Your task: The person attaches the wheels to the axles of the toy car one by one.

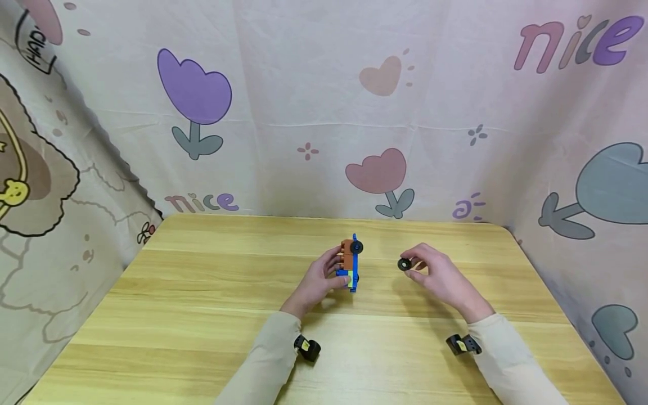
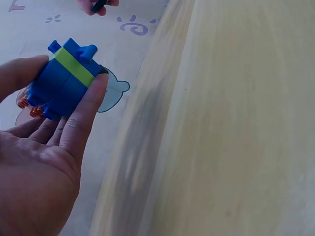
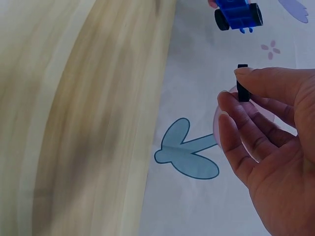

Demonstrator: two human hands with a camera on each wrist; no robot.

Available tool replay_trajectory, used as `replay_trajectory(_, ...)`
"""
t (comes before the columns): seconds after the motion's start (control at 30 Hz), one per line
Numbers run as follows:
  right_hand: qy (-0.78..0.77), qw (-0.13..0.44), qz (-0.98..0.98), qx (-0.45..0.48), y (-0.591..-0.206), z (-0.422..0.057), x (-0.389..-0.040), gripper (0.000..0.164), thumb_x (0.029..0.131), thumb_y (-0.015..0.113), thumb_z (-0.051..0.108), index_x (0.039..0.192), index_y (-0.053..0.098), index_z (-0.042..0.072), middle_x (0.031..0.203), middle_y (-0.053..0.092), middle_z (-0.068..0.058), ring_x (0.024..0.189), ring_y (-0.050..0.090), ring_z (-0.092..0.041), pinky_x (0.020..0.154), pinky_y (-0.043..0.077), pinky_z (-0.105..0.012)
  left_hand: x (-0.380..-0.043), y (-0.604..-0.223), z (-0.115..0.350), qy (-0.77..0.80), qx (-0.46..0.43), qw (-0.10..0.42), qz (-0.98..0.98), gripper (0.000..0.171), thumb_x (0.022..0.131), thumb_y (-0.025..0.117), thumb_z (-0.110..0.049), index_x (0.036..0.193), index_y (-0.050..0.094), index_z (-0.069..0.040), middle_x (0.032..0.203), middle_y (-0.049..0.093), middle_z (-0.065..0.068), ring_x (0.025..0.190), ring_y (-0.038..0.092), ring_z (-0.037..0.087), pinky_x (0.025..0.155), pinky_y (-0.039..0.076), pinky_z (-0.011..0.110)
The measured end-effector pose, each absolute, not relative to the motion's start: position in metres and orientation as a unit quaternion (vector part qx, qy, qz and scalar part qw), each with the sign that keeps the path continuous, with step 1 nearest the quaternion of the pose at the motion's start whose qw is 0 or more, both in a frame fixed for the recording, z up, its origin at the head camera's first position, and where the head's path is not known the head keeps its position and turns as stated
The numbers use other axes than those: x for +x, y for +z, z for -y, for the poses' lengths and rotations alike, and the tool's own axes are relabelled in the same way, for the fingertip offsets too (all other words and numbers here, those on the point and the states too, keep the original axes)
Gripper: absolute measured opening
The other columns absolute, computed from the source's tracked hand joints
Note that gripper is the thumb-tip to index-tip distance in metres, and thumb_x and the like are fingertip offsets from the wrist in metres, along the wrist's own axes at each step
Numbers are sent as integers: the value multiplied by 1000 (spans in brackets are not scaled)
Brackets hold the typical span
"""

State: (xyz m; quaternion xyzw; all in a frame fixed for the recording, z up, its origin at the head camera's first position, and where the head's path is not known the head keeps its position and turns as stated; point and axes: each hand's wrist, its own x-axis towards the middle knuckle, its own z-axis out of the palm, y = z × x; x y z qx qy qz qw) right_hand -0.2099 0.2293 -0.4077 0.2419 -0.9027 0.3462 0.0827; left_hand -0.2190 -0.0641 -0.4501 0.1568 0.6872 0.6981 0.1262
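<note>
A toy car of building blocks (image 1: pixel 348 260), in blue, orange and lime green, is held up in my left hand (image 1: pixel 318 279). The thumb and fingers grip its sides near the green and blue end, as the left wrist view shows. Black wheels sit on the car's blue underside, which faces right; two of them show in the right wrist view (image 3: pixel 239 17). Apart from it, on the right, my right hand (image 1: pixel 441 277) pinches a loose black wheel (image 1: pixel 404 264) between thumb and fingers. From the right wrist view this wheel (image 3: pixel 242 83) appears edge-on.
Both hands are above a light wooden table (image 1: pixel 202 315). A printed cloth (image 1: pixel 283 84) with flowers and lettering hangs behind the table and along its sides. Each wrist wears a small black camera, one on the left (image 1: pixel 307 349) and one on the right (image 1: pixel 463 344).
</note>
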Motion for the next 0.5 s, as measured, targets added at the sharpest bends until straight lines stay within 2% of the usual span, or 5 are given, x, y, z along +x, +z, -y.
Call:
replay_trajectory(0.3,341,72,905,242,-406,-223,-202,29,83,75,-1,110,67,4,101,62,2,88,62,-16,78,53,-42,-218,-450,65,694,150,125,-693,78,87,70,0,153,29,-3,146,43,19,136,39,35,112,28,45)
replay_trajectory(0.5,345,61,906,238,-403,-218,-199,27,84,75,0,109,67,6,98,61,4,86,62,-12,80,54,-39,-216,-447,64,691,163,115,-695,77,87,69,1,153,29,-3,146,43,19,134,40,36,112,29,46)
